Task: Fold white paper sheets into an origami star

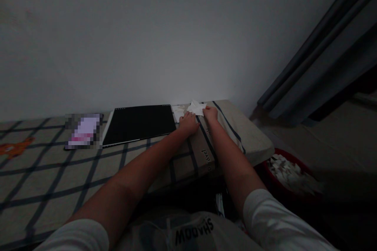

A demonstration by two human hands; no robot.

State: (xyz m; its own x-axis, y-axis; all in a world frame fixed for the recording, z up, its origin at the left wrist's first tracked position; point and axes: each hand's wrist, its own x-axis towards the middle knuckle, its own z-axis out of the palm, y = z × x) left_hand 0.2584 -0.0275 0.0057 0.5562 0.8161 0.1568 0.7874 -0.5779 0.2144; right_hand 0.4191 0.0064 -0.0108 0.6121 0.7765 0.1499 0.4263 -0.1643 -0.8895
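Both my arms reach forward over a bed with a checked sheet (59,172). My left hand (188,122) rests palm down on the sheet, its fingers on a small pile of white paper pieces (178,112) near the wall. My right hand (210,113) is closed in a pinch on a folded white paper piece (196,107) just left of it. The room is dim and the fingers show only in part.
A black tablet (138,123) lies flat left of the hands, and a phone with a lit screen (84,130) lies further left. A red basin (284,192) full of white paper pieces stands on the floor right of the bed. Dark curtains (324,55) hang at the right.
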